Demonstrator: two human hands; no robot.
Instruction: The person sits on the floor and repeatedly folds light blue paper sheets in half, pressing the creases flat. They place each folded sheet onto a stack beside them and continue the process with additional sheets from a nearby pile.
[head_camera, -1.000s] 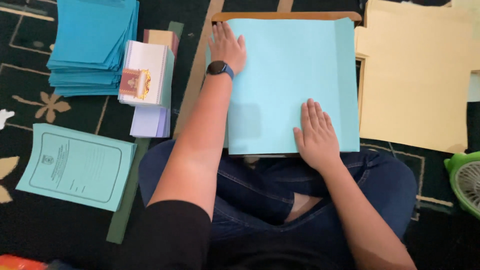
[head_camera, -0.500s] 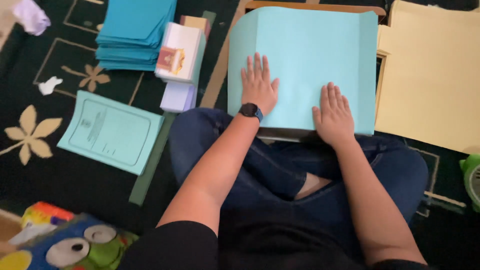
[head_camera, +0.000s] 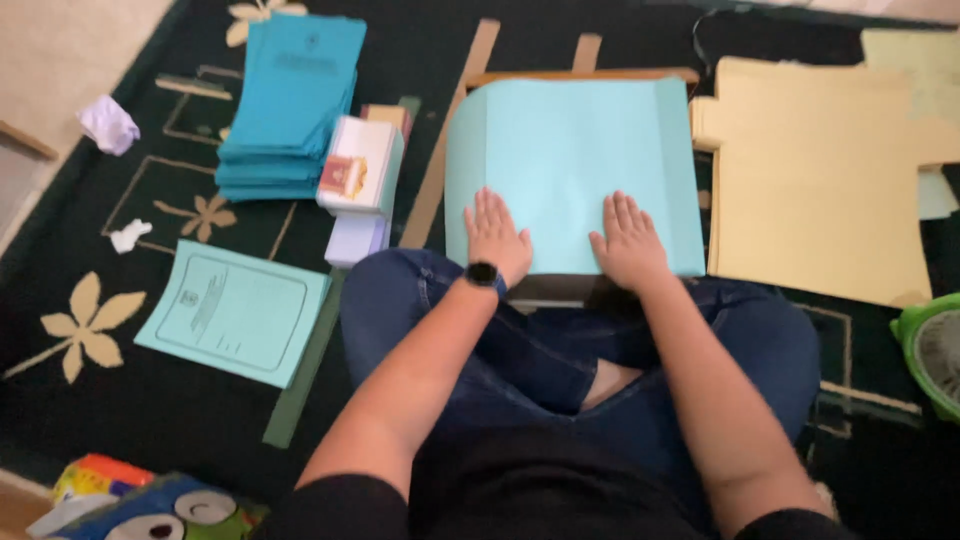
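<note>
We press our left hand (head_camera: 497, 236) and right hand (head_camera: 628, 242) flat, fingers apart and gripping nothing, on the light blue sheet's (head_camera: 570, 150) near edge over the wooden board (head_camera: 580, 76).

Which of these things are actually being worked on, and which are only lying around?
In hand:
left hand and right hand, both flat on the light blue sheet

Lying about:
stack of blue booklets
single printed booklet
cream sheets
crumpled paper
green fan
</note>
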